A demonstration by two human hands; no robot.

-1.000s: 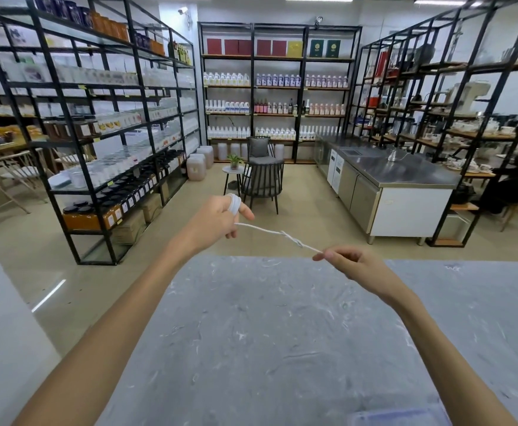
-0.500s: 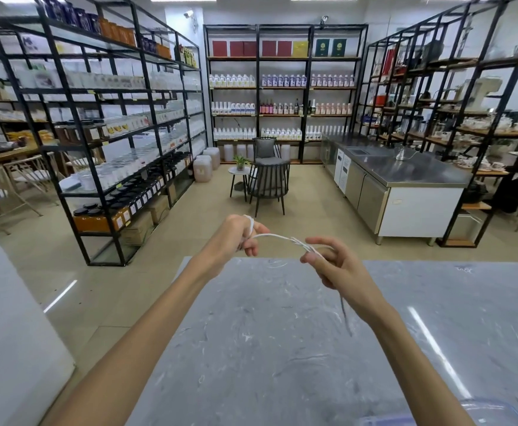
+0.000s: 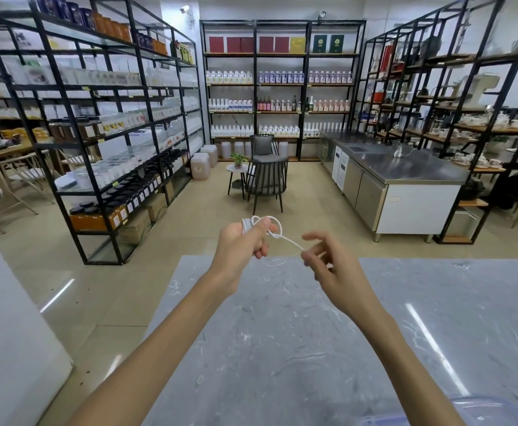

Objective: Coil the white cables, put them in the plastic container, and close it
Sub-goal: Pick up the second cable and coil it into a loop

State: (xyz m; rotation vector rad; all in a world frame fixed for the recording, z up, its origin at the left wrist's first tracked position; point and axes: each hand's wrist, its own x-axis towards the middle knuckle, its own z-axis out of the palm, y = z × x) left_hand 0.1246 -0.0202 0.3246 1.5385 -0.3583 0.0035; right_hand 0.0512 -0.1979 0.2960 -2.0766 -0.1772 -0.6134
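Both hands are raised over the far edge of the grey marbled table (image 3: 251, 348). The left hand (image 3: 240, 245) has its fingers curled tight round a small bundle of white cable (image 3: 247, 224), with the thumb laid across the top. One loop of the cable stands out to the right of the fist, and a single strand runs down from it to the right hand (image 3: 331, 267). That hand pinches the strand's end between thumb and forefinger, the other fingers loosely bent. The cable is in the air, clear of the table. The plastic container (image 3: 485, 408), clear with a blue tint, sits at the near right corner of the table; the frame edge cuts it off and the right forearm crosses in front of its left side. Beyond the table are black racks (image 3: 97, 124) of jars and bottles on the left, a back shelf (image 3: 282, 78) of bottles, a dark chair (image 3: 266, 179) beside a small round side table (image 3: 236, 169), pale jugs (image 3: 202, 164) on the floor, and a steel counter (image 3: 405, 169) on the right
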